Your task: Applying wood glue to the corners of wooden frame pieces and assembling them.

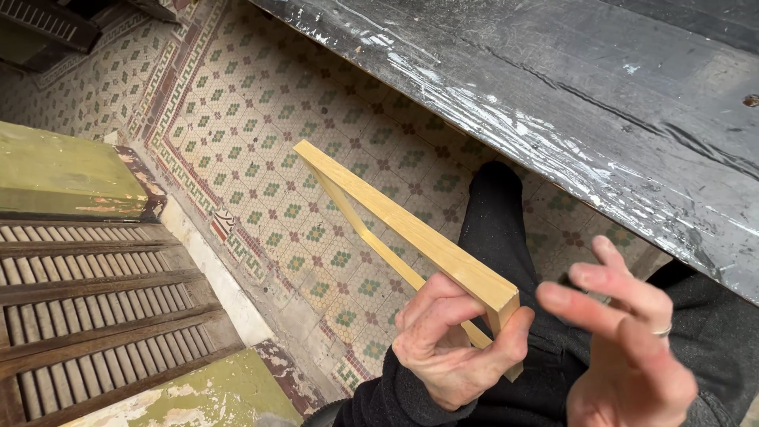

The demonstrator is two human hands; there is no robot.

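Left hand [443, 348] gripping wooden frame [411, 229]

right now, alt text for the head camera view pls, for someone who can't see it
A person's left hand pinches the near end of a pale wooden frame that points away over a patterned tile floor. The right hand, open with a ring, hovers beside it, under a scuffed black board.

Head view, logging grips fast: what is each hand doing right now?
Left hand: closed, fingers pinching the end of the pale wooden frame.
Right hand: open, fingers spread, holding nothing.
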